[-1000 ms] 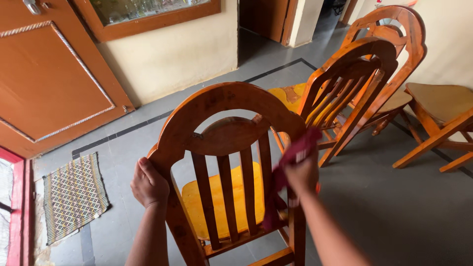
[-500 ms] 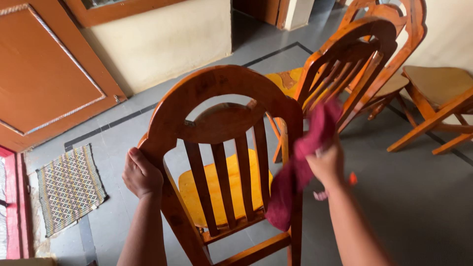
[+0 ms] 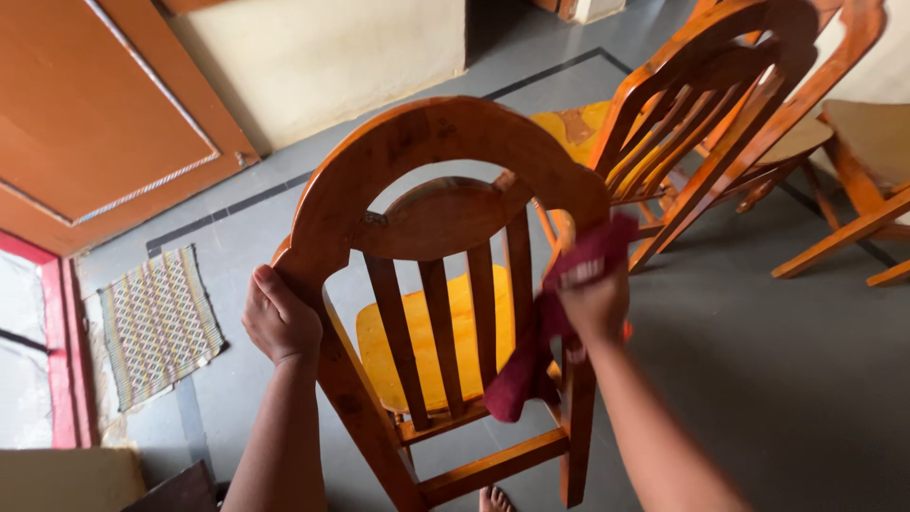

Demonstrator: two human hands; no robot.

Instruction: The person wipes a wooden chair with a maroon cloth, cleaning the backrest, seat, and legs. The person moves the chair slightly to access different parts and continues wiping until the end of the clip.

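The wooden chair stands on the grey floor near the person, its arched back toward the camera and its yellow seat showing between the slats. More chairs of the same kind stand far right, a patterned mat lies on the floor at left, and an orange door fills the far left.

The left hand is curled shut around the left upright of the back. That grip looks like the anchor, so it is best kept firm to stop the chair rocking or sliding under pressure from the other side.

The right hand is closed on a dark red cloth, pressing it against the right upright just below the arch, with the loose end hanging down beside the slats. To wipe well, I judge long strokes along the grain suit the post, with the cloth bunched flatter so the dangling tail does not snag between slats. The curved arch and the slat edges need separate passes.
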